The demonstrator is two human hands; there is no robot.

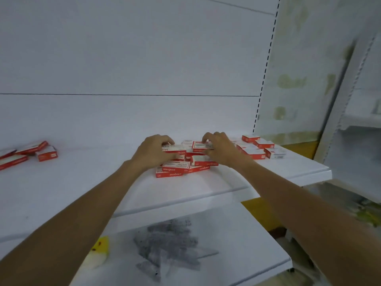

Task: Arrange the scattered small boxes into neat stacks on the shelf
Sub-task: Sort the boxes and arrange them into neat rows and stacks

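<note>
pile of red boxes (180, 169) — middle of the shelf (206, 188), between your hands. your left hand (153, 150) curls round one top box (175, 149); right hand (221, 148) pinches a second box (203, 145). loose boxes (259, 149) to the right — another cluster (31, 153) far left.

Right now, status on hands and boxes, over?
Left hand grips top box. Right hand pinches rear box. Centre pile untidy. Left cluster, right cluster loose.

Dim, flat, bluish light with faint shadows; soft throughout, smeared along the right edge, bowed toward the corners.
</note>
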